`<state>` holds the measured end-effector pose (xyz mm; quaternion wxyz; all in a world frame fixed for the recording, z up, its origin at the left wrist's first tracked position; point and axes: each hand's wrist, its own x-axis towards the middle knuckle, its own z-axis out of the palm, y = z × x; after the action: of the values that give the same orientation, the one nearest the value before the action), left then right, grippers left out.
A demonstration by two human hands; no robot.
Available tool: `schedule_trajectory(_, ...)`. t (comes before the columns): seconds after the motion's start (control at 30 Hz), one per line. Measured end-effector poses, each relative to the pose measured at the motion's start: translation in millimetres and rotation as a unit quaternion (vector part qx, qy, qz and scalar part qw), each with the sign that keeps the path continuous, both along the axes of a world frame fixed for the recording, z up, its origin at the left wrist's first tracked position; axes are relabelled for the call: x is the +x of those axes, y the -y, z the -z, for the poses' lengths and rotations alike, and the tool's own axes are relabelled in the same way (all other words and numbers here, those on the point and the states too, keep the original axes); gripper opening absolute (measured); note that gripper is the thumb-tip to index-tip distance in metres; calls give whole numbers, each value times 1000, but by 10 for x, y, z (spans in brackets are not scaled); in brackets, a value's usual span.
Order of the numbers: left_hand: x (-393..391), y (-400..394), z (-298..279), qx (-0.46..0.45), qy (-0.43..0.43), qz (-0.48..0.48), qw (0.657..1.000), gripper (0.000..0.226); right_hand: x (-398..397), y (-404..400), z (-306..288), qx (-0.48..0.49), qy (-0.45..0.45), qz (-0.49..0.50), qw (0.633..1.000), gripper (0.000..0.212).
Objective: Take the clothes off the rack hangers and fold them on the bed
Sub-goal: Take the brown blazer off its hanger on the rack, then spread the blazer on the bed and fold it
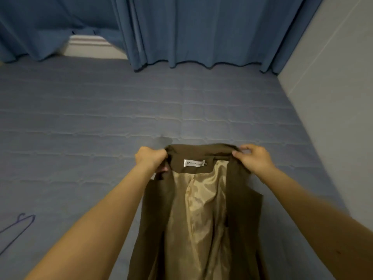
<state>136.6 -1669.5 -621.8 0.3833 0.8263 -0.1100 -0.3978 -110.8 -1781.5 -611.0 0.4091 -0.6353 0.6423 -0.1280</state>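
A brown jacket (pixel 159 209) with a shiny beige lining and a white neck label hangs open in front of me, above the near part of the bed (pixel 101 110). My left hand (pixel 151 158) grips the jacket's left shoulder by the collar. My right hand (pixel 254 158) pinches the right end of the collar. The jacket's lower part runs out of view at the bottom. The bed has a blue-grey quilted cover.
A thin purple wire hanger (pixel 18 229) lies on the bed at the lower left. Blue curtains (pixel 201 31) hang along the far side of the bed. A pale wall (pixel 333 98) borders the bed on the right.
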Motion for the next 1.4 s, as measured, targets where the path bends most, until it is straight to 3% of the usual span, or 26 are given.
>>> schedule_trajectory(0.07,33,204,248,-76,-106,-60,990,28,114,100,224,52,149,82,984,44)
schedule_trajectory(0.1,15,234,361,-99,-117,-58,987,32,118,100,347,55,156,88,982,44)
schedule_trajectory(0.17,-43,185,608,-107,-60,-13,992,34,37,60,688,30,111,81,990,38)
schedule_trajectory(0.27,-127,-74,1062,-57,8,27,998,24,-233,-162,1184,33,24,33,999,11)
schedule_trajectory(0.37,-184,-415,1423,-19,13,41,999,22,-468,-360,1601,79,-44,7,996,26)
schedule_trajectory(0.43,-228,-630,1571,13,24,56,998,22,-541,-500,1771,106,-72,-8,992,18)
schedule_trajectory(0.5,-251,-818,1670,36,28,57,997,22,-560,-627,1861,132,-84,-12,988,5)
schedule_trajectory(0.63,-304,-1165,1832,62,47,70,994,25,-599,-867,1959,158,-90,-8,983,28)
schedule_trajectory(0.97,-753,-2352,2035,122,81,102,984,39,-854,-1631,1777,227,-65,-87,968,15)
schedule_trajectory(1.07,-918,-2723,2002,152,112,165,968,47,-997,-1919,1703,227,-80,-115,964,14)
schedule_trajectory(1.1,-955,-2808,1988,177,146,217,949,49,-1054,-1989,1717,224,-85,-125,963,15)
schedule_trajectory(1.2,-1091,-3140,1911,253,271,401,838,65,-1292,-2329,1797,209,-119,-141,960,17)
schedule_trajectory(1.23,-1131,-3249,1909,257,288,420,821,70,-1376,-2446,1840,204,-132,-142,960,16)
schedule_trajectory(1.4,-1299,-3841,2098,258,245,349,867,52,-1727,-3226,2084,234,-205,-174,934,17)
